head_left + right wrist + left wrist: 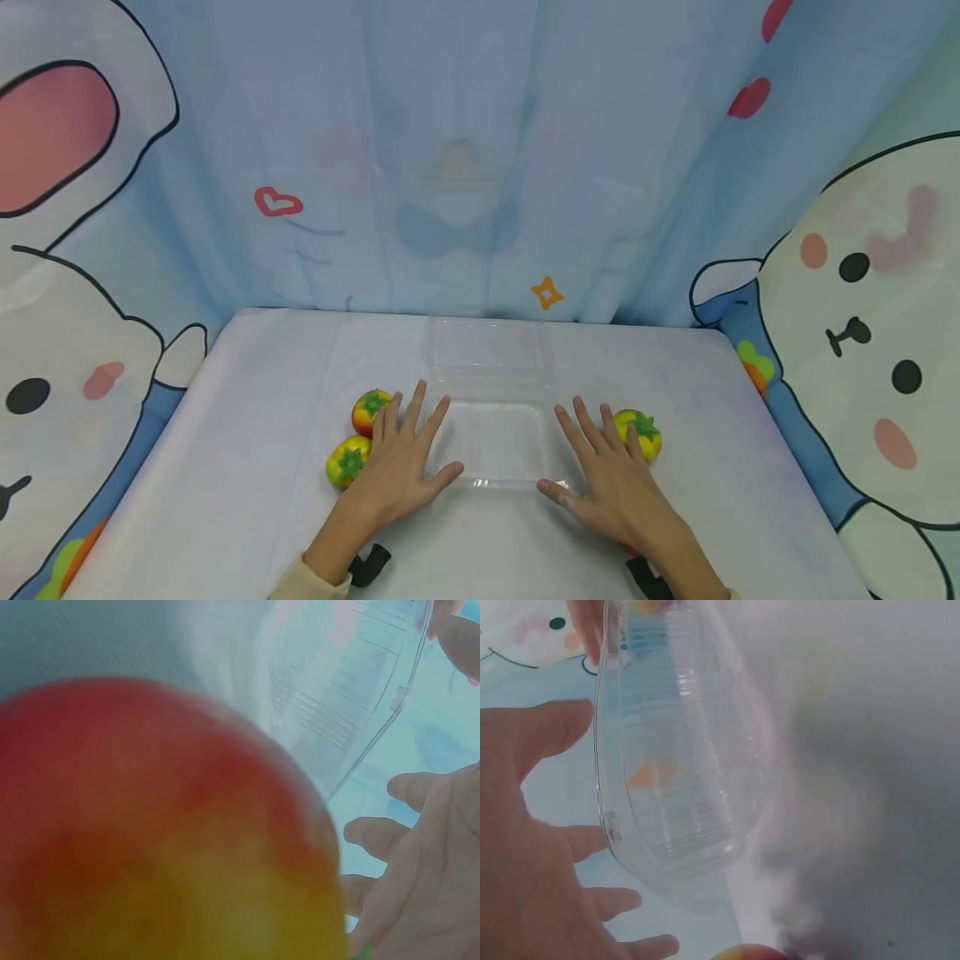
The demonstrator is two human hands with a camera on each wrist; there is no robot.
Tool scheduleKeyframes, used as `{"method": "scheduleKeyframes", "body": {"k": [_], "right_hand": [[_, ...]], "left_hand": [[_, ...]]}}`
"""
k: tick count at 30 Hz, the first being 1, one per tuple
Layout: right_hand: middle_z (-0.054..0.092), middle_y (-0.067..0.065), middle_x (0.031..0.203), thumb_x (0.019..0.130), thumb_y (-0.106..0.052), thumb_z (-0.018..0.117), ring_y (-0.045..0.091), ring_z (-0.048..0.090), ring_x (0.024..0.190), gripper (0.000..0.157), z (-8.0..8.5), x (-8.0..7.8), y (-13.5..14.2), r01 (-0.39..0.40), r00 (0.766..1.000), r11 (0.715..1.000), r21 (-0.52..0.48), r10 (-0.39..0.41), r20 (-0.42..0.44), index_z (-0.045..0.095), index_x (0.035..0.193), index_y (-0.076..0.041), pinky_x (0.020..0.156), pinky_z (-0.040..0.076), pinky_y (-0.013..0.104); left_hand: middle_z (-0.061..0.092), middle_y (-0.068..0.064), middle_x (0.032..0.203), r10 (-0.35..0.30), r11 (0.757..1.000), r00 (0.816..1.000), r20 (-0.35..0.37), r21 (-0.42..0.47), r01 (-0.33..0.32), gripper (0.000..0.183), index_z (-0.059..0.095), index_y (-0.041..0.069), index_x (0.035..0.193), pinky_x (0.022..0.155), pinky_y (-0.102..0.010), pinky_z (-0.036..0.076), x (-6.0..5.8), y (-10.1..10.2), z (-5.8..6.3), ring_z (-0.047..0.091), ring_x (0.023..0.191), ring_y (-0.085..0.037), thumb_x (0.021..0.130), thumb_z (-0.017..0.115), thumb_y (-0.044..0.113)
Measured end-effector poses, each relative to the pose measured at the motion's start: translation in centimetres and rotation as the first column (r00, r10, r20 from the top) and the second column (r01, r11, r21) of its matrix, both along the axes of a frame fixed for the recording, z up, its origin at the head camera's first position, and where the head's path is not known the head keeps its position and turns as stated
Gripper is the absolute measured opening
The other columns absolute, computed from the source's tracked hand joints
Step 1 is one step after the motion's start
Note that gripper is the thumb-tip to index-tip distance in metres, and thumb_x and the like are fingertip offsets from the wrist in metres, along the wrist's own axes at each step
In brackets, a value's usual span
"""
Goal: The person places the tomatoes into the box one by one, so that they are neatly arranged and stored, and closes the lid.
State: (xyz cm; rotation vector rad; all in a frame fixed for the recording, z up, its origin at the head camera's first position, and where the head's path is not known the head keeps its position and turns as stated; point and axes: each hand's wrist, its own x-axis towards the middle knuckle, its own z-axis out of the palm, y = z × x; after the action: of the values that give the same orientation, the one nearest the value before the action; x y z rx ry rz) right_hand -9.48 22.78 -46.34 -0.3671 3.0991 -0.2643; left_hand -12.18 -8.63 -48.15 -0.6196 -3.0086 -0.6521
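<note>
A clear plastic clamshell box stands on the white-covered table with its lid folded back. My left hand is at its left side, fingers spread and straight, palm down. On the opposite side my right hand is spread the same way, thumb by the near right corner. In the left wrist view the left thumb reaches the rim of the box; whether it touches, I cannot tell. Neither hand holds anything. A large red-and-yellow round fruit fills much of the right wrist view.
Left of the left hand sit a red-yellow fruit and a yellower fruit, both with green leafy tops. Another yellow fruit lies beyond the right fingers. Under the right wrist a bit of red shows. A printed cloth hangs behind the table.
</note>
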Motion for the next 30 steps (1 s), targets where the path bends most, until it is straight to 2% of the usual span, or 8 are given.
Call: {"method": "scheduleKeyframes", "body": {"k": [6, 9, 12, 15, 17, 20, 24, 30], "right_hand": [[0.023, 0.013, 0.178, 0.091, -0.071, 0.067, 0.052, 0.022, 0.161, 0.096, 0.1, 0.5, 0.5, -0.007, 1.000, 1.000, -0.015, 0.008, 0.021, 0.033, 0.168, -0.023, 0.123, 0.020, 0.081], [0.026, 0.014, 0.177, 0.091, -0.071, 0.067, 0.053, 0.024, 0.160, 0.093, 0.3, 0.9, 0.7, -0.016, 1.000, 1.000, -0.022, 0.016, 0.024, 0.039, 0.165, -0.021, 0.123, 0.021, 0.080], [0.035, 0.015, 0.173, 0.092, -0.067, 0.070, 0.051, 0.033, 0.157, 0.086, 0.7, 1.3, 1.0, -0.012, 1.000, 0.999, -0.045, 0.012, 0.011, 0.048, 0.160, -0.018, 0.121, 0.030, 0.077], [0.048, 0.013, 0.166, 0.094, -0.055, 0.075, 0.044, 0.045, 0.152, 0.072, 1.1, 1.7, 1.3, 0.022, 1.000, 0.995, -0.102, -0.022, 0.000, 0.059, 0.151, -0.016, 0.118, 0.041, 0.070], [0.056, 0.010, 0.159, 0.095, -0.050, 0.077, 0.041, 0.053, 0.146, 0.062, 1.3, 2.0, 1.5, 0.045, 0.999, 0.991, -0.125, -0.046, -0.006, 0.064, 0.146, -0.017, 0.114, 0.048, 0.066], [0.061, 0.009, 0.154, 0.095, -0.048, 0.077, 0.037, 0.056, 0.142, 0.056, 1.5, 2.3, 1.9, 0.082, 0.997, 0.990, -0.117, -0.079, 0.025, 0.067, 0.142, -0.019, 0.112, 0.050, 0.065], [0.063, 0.009, 0.152, 0.092, -0.048, 0.079, 0.037, 0.057, 0.139, 0.056, 1.4, 2.7, 2.7, 0.117, 0.991, 0.987, -0.107, -0.109, 0.078, 0.069, 0.139, -0.019, 0.109, 0.051, 0.066], [0.061, 0.013, 0.152, 0.087, -0.046, 0.085, 0.041, 0.056, 0.135, 0.060, 0.8, 3.0, 4.2, 0.164, 0.979, 0.977, -0.133, -0.144, 0.147, 0.070, 0.138, -0.017, 0.108, 0.051, 0.068]], "left_hand": [[0.018, -0.019, 0.178, 0.054, 0.993, 0.999, 0.002, 0.109, -0.054, 0.077, 0.036, 0.017, 0.166, 0.123, -0.073, 0.032, 0.4, 0.3, 0.1, 0.030, 0.155, -0.051, 0.101, 0.062, 0.048], [0.017, -0.019, 0.178, 0.063, 0.984, 0.997, 0.048, 0.163, -0.070, 0.077, 0.036, 0.018, 0.166, 0.117, -0.074, 0.039, 0.6, 0.3, 0.2, 0.031, 0.156, -0.048, 0.100, 0.064, 0.046], [0.012, -0.017, 0.179, 0.056, 0.977, 0.991, 0.118, 0.200, -0.079, 0.080, 0.031, 0.021, 0.168, 0.110, -0.081, 0.041, 0.6, 0.2, 0.1, 0.027, 0.159, -0.050, 0.101, 0.065, 0.047], [0.007, -0.015, 0.180, 0.039, 0.973, 0.985, 0.171, 0.219, -0.077, 0.086, 0.025, 0.019, 0.170, 0.108, -0.086, 0.037, 0.5, 0.1, 0.0, 0.024, 0.159, -0.055, 0.100, 0.066, 0.047], [0.005, -0.015, 0.180, 0.025, 0.971, 0.982, 0.189, 0.230, -0.069, 0.090, 0.022, 0.016, 0.170, 0.112, -0.083, 0.036, 0.4, 0.0, -0.2, 0.023, 0.160, -0.055, 0.100, 0.068, 0.046], [0.003, -0.013, 0.181, 0.008, 0.966, 0.978, 0.209, 0.252, -0.062, 0.096, 0.016, 0.011, 0.171, 0.118, -0.075, 0.038, 0.5, -0.3, -0.4, 0.020, 0.163, -0.048, 0.099, 0.070, 0.045], [-0.002, -0.010, 0.181, -0.003, 0.958, 0.975, 0.221, 0.282, -0.061, 0.102, 0.008, 0.011, 0.172, 0.123, -0.064, 0.040, 0.5, -0.4, -0.9, 0.016, 0.167, -0.038, 0.099, 0.071, 0.045], [-0.008, -0.008, 0.181, -0.021, 0.946, 0.974, 0.224, 0.320, -0.053, 0.107, 0.001, 0.012, 0.172, 0.126, -0.060, 0.037, 0.5, -0.6, -1.5, 0.011, 0.168, -0.034, 0.099, 0.072, 0.045]]}}
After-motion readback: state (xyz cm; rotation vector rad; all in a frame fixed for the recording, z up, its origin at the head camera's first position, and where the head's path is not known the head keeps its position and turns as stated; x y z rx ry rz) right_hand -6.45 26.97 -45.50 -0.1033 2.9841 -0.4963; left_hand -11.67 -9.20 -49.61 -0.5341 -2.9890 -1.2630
